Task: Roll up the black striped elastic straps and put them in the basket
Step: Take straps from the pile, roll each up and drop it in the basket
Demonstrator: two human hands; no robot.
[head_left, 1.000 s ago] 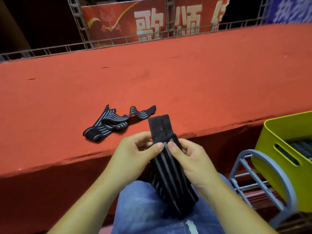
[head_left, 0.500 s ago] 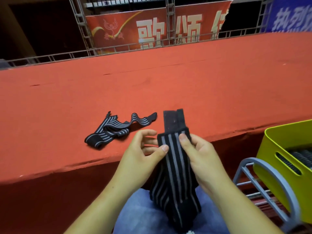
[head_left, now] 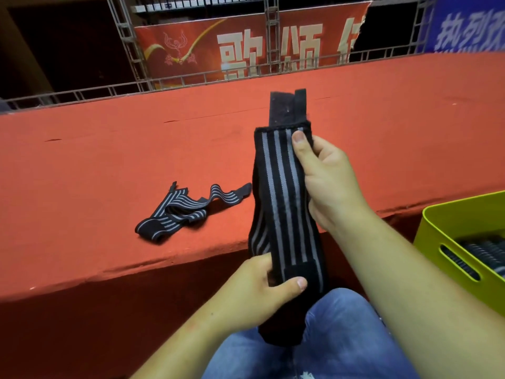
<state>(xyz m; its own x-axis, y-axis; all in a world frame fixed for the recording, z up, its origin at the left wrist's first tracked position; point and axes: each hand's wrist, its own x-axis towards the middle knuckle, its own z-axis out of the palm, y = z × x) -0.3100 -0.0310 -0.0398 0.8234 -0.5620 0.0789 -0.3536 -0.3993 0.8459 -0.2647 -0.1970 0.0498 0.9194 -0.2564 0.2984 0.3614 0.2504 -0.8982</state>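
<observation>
While you hold the strap (head_left: 284, 203) taut for a clean roll, your right hand (head_left: 330, 181) pinches its top | left hand (head_left: 257, 294) grips its bottom | basket (head_left: 448, 236) sits right of your right hand

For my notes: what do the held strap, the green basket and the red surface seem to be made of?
Held strap: woven elastic fabric, matte black with grey stripes; ribbed weave shows. Basket: moulded plastic, smooth lime green with slight sheen and a cut handle slot. Red surface: probably felt or thin carpet, matte, with small tears.
</observation>
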